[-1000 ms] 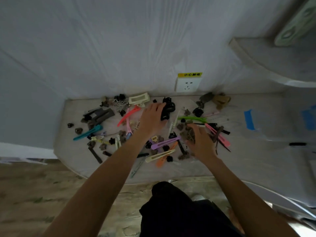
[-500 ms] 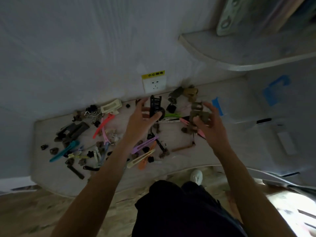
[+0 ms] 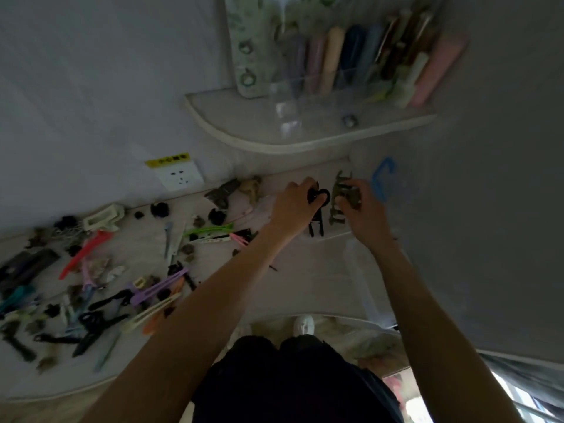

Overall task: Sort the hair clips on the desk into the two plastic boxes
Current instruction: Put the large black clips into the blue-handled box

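Note:
Several hair clips of many colours lie scattered over the left part of the desk point(image 3: 213, 288), among them a red clip point(image 3: 85, 250), a purple clip point(image 3: 158, 290) and a green clip point(image 3: 209, 230). My left hand point(image 3: 294, 209) grips a black claw clip point(image 3: 317, 209) at the far right of the desk. Right beside it my right hand point(image 3: 361, 210) grips an olive-brown claw clip point(image 3: 338, 198). Both hands hover over a clear plastic box point(image 3: 366, 288) whose walls are faint. A blue tape mark point(image 3: 383, 178) shows on a clear surface just behind the hands.
A curved corner shelf point(image 3: 305, 138) hangs above the desk with a clear organiser of pens and tubes point(image 3: 351, 59). A white wall socket point(image 3: 180, 175) with a yellow label sits on the wall. The floor and my dark lap lie below the desk's front edge.
Both hands lifted a clip each from the pile and carried them right, over the clear box. The view swung right and up, bringing the shelf into sight.

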### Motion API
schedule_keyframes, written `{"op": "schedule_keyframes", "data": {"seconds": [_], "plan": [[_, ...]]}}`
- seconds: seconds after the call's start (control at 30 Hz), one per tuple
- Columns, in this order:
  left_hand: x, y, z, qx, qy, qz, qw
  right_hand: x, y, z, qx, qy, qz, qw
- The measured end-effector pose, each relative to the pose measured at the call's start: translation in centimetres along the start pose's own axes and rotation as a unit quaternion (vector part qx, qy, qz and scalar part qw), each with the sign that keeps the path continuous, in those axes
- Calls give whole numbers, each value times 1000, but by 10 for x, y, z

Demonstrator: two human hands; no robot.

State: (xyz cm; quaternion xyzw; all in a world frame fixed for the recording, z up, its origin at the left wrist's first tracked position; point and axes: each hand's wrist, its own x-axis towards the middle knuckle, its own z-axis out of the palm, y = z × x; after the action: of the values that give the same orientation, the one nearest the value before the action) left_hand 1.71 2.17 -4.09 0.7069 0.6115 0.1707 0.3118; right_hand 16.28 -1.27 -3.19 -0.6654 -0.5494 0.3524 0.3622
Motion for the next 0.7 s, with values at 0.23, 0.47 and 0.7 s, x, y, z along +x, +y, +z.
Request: {"op": "schedule_keyframes", "data": {"seconds": [0.23,0.47,0.7], "plan": [[22,14,12,328,-41,20,943,30,27,3,-126,-62,4,990],[22,-7,3,419,-38,34,906,39,28,5,-182,-99,-9,978],[4,-46,-4,198,90,114,969,45,29,34,-277,-208,6,938]]}}
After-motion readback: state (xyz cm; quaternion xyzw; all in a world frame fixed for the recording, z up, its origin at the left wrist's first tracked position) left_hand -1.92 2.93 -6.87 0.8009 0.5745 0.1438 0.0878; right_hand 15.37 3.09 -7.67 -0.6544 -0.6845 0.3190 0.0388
